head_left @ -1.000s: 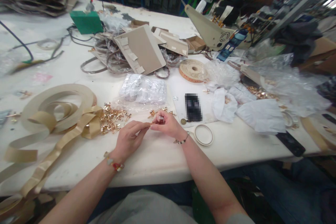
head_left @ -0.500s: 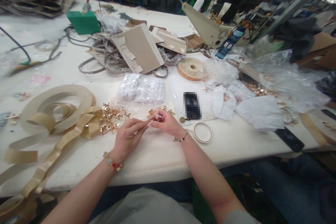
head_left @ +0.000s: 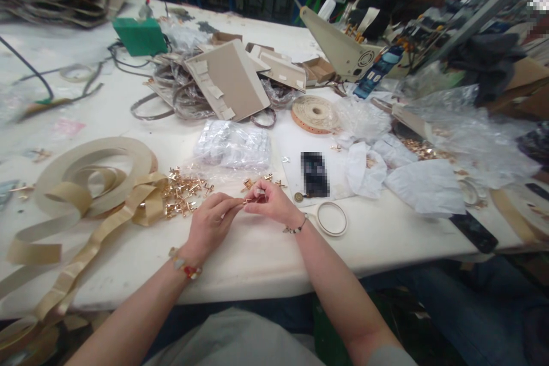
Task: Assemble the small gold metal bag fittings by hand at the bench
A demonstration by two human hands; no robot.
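My left hand [head_left: 211, 222] and my right hand [head_left: 274, 202] meet at the fingertips, just above the white table. Between them is a small gold metal fitting [head_left: 246, 202], mostly covered by the fingers. The left fingers are pressed together around its left end. The right thumb and forefinger pinch it from the other side, and a pale scrap [head_left: 259, 191] shows among the right fingers. To the left lies a heap of gold metal fittings [head_left: 182, 194]. A few more gold fittings [head_left: 247, 185] lie right behind the hands.
A roll of tan tape [head_left: 51, 174] spreads over the left side. Behind the hands sits a plastic-wrapped white packet [head_left: 231, 146]. A white ring of tape [head_left: 331, 219] is beside my right wrist. Farther right are a phone [head_left: 474, 231], white cloth bags [head_left: 424, 186] and a blue bottle [head_left: 377, 71].
Both hands stay together in nearly the same place. The right fingers have shifted slightly around the small fitting, and the whole view has moved a little.
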